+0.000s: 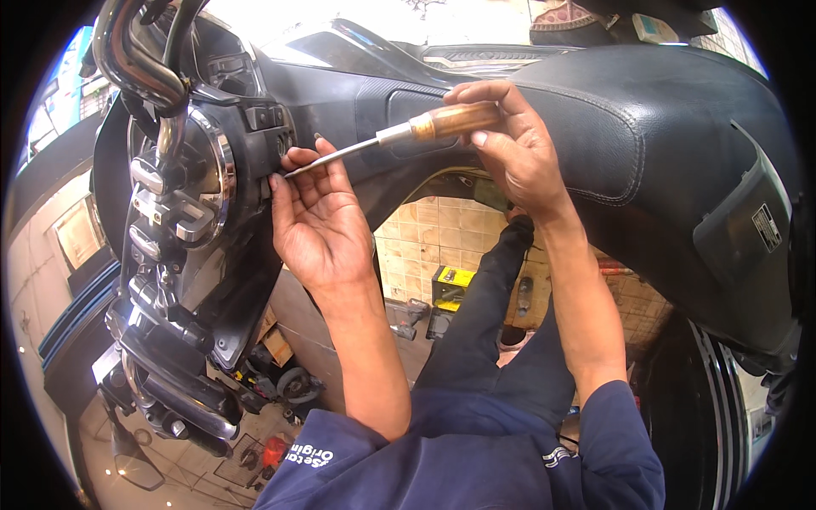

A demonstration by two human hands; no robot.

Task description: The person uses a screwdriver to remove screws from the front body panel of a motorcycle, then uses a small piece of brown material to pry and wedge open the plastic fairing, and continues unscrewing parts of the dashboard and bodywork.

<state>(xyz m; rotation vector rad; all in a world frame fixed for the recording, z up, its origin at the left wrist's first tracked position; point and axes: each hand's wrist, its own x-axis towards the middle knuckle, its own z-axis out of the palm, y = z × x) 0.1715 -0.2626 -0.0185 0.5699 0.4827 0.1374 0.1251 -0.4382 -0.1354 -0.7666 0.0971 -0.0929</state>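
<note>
My right hand (514,153) holds a screwdriver by its wooden handle (450,121), with the steel shaft (344,151) slanting down to the left. My left hand (319,217) is turned palm up, thumb and fingers curled at the screwdriver's tip, beside the dark plastic panel (263,127) under the handlebar. The exact point where the tip rests is too small to make out. Around both hands is a black scooter body with a stitched seat (612,102) at the right.
Chrome handlebar parts (170,195) fill the left side, with a mirror (136,459) at the lower left. Below the scooter lie a tiled floor (408,234), a black-and-yellow box (455,286) and scattered grey parts (404,314). A loose-looking dark side panel (748,221) shows at the right.
</note>
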